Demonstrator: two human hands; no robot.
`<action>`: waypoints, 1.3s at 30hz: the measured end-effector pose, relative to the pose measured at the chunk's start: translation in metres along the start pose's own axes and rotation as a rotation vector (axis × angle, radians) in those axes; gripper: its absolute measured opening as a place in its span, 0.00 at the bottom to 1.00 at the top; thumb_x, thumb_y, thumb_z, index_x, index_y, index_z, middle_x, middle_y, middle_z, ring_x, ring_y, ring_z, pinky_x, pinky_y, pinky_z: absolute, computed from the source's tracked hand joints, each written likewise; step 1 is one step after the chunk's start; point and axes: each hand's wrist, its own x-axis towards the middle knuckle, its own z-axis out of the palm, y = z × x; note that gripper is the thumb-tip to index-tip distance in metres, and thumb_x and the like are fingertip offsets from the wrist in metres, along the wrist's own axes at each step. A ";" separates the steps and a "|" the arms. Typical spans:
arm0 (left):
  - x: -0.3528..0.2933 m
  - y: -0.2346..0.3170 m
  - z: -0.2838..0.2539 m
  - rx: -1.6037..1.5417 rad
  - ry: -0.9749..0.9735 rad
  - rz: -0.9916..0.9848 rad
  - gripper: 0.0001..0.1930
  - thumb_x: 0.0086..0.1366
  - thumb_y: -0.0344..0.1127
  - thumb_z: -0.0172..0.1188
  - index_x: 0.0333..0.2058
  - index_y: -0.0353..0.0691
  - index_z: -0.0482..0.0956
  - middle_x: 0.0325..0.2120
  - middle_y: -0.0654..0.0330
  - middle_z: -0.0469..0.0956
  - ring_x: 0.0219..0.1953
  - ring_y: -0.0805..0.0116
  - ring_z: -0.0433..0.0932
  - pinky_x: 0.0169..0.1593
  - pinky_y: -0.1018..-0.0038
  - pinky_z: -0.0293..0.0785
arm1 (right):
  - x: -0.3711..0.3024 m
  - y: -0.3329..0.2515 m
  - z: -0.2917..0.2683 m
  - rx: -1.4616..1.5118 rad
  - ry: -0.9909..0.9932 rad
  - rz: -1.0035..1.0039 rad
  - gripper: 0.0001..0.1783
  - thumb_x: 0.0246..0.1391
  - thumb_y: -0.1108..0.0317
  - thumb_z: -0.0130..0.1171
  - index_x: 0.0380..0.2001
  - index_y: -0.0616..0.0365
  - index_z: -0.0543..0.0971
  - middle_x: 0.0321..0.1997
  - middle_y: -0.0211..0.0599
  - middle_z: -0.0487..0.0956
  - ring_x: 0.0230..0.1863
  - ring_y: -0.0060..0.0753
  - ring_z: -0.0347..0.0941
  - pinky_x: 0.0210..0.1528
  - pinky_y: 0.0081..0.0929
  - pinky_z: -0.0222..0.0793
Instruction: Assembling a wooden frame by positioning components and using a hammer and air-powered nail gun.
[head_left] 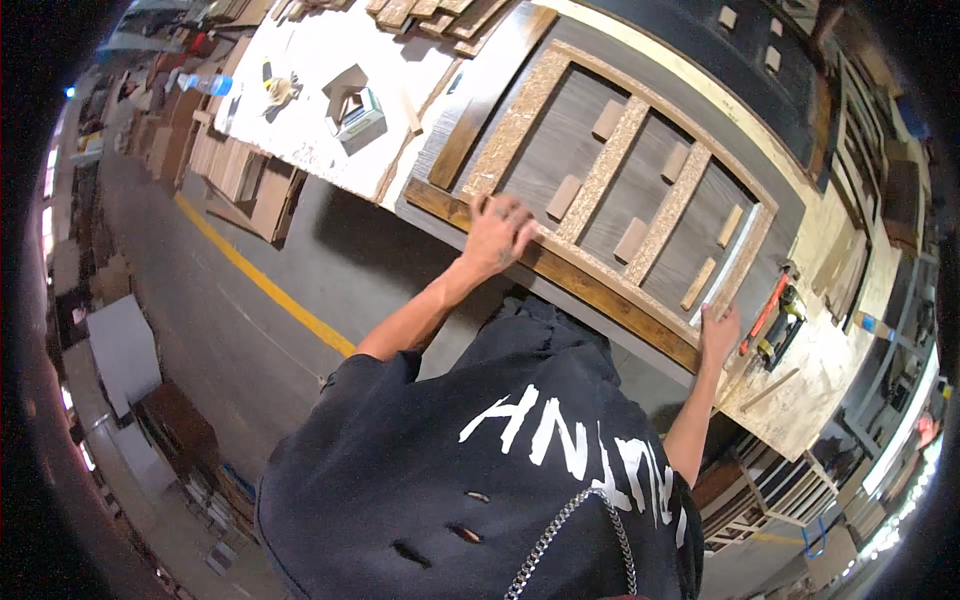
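Observation:
A particleboard frame with two inner crossbars lies on a grey wood-grain panel. My left hand is bent over the near rail at its left end, fingers curled onto the frame and a brown wood strip. That brown wood strip runs along the panel's near edge. At the near right corner, my right hand grips the frame with thumb and fingertips, beside a pale strip along the right rail. Several small wood blocks, one of them a block by a crossbar, rest on the panel inside the frame.
An open small box and a bottle stand on the white tabletop to the left. Another brown strip lies left of the frame. Tools with an orange-red handle lie at right. Stacked boards sit at the back.

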 end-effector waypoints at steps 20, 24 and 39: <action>0.066 -0.067 0.026 0.223 0.174 -0.140 0.33 0.65 0.47 0.55 0.63 0.38 0.59 0.64 0.48 0.58 0.67 0.49 0.53 0.66 0.47 0.48 | -0.001 -0.022 -0.009 -0.123 -0.054 0.039 0.35 0.44 0.50 0.67 0.47 0.69 0.74 0.48 0.60 0.75 0.50 0.60 0.71 0.54 0.45 0.66; 0.083 -0.043 0.012 0.091 0.163 -0.237 0.27 0.61 0.39 0.60 0.54 0.33 0.62 0.49 0.46 0.68 0.54 0.46 0.65 0.56 0.51 0.60 | 0.002 -0.018 -0.004 -0.083 -0.017 0.059 0.33 0.43 0.51 0.67 0.45 0.68 0.75 0.48 0.59 0.74 0.50 0.59 0.71 0.53 0.46 0.67; 0.145 -0.020 -0.038 0.150 -0.200 -0.401 0.33 0.56 0.59 0.64 0.40 0.28 0.76 0.31 0.41 0.78 0.38 0.43 0.79 0.44 0.55 0.75 | 0.062 -0.016 -0.128 0.344 -0.269 0.085 0.25 0.42 0.51 0.71 0.19 0.64 0.73 0.21 0.34 0.70 0.24 0.22 0.63 0.26 0.32 0.58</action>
